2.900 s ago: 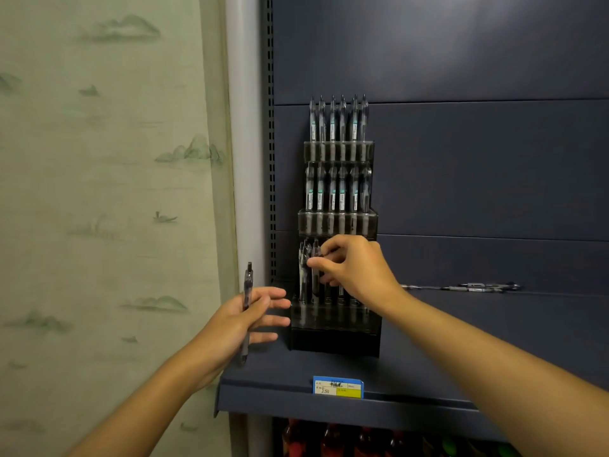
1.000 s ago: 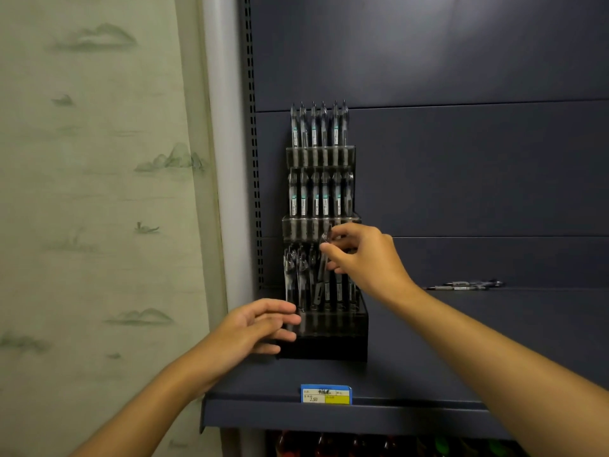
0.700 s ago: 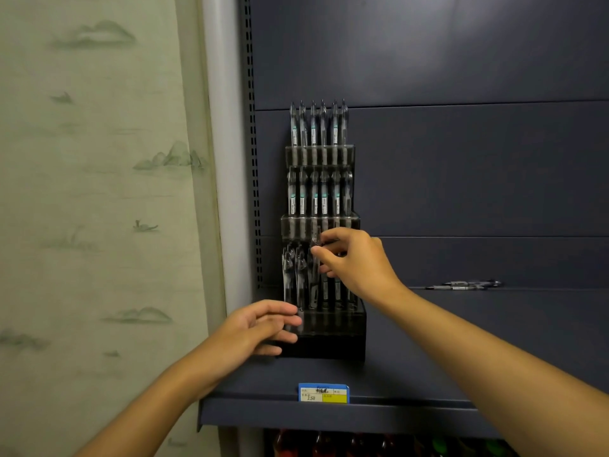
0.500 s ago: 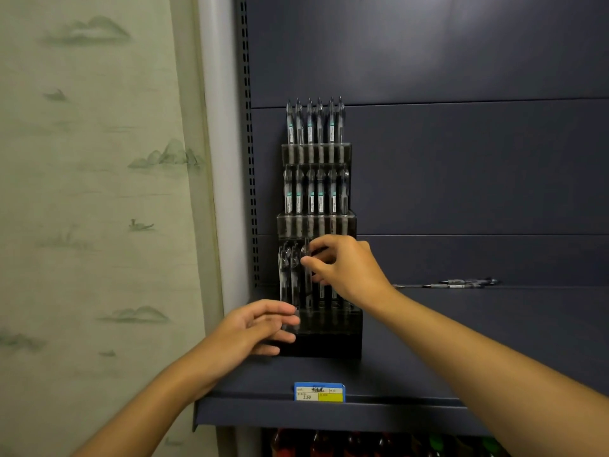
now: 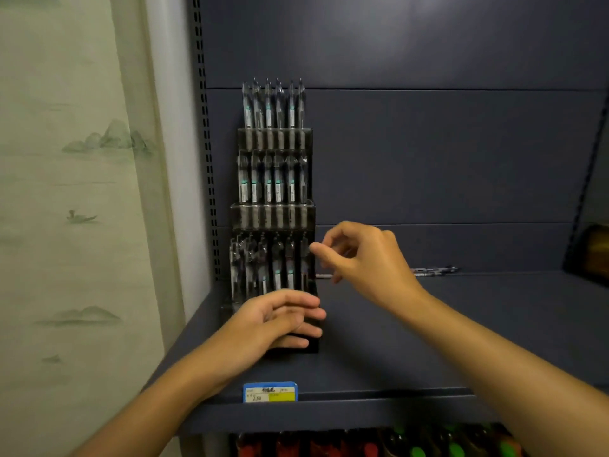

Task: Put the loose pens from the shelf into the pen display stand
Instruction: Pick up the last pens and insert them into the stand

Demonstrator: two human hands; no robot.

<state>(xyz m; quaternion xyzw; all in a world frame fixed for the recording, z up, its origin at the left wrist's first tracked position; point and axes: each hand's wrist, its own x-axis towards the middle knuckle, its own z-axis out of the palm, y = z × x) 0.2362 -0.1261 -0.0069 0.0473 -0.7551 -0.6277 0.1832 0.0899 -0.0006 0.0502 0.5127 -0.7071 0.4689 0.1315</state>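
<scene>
Withdrawing rightward from the pen display stand, the right hand is hovering loosely curled, grip empty, while the left hand is resting flat against its base.

The pen display stand stands on the shelf at its 9 o'clock end, against the back panel. Pens fill its three tiers, one above another. The left hand lies before the stand's base. The right hand hovers at the stand's 3 o'clock. Loose pens lie on the shelf beyond that hand at 3 o'clock. A price tag sits on the shelf's front edge, at the stand's 6 o'clock.
</scene>
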